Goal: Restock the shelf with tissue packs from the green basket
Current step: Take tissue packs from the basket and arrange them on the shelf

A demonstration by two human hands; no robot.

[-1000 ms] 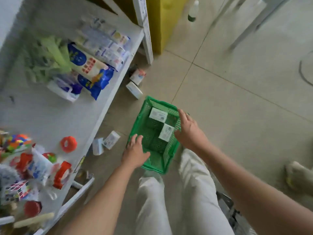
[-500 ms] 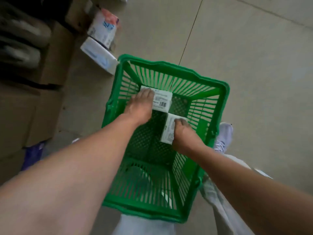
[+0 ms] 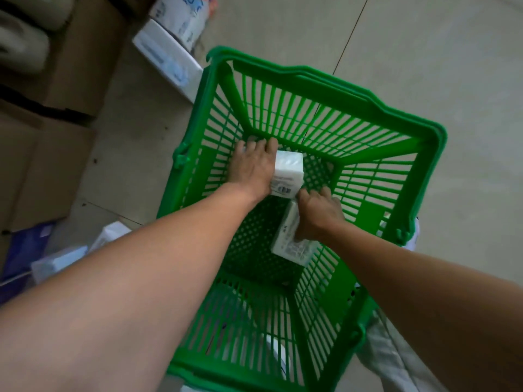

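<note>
The green basket (image 3: 334, 89) stands on the floor right below me. Both my hands reach down inside it. My left hand (image 3: 253, 168) grips a white tissue pack (image 3: 288, 174) near the basket's far end, and the pack is tipped up on its edge. My right hand (image 3: 318, 213) closes on a second white tissue pack (image 3: 293, 244) that lies against the right wall of the basket. The shelf itself is out of view.
Tissue packs (image 3: 167, 58) lie on the floor beyond the basket's far left corner, with more packs (image 3: 60, 261) at the lower left. Brown cardboard boxes (image 3: 42, 154) fill the left side. Bare tiled floor (image 3: 438, 66) lies to the right.
My view has dropped from above the shelf to close over the basket. Both hands went from its rim down inside and took hold of the two packs; the left pack is now tipped up.
</note>
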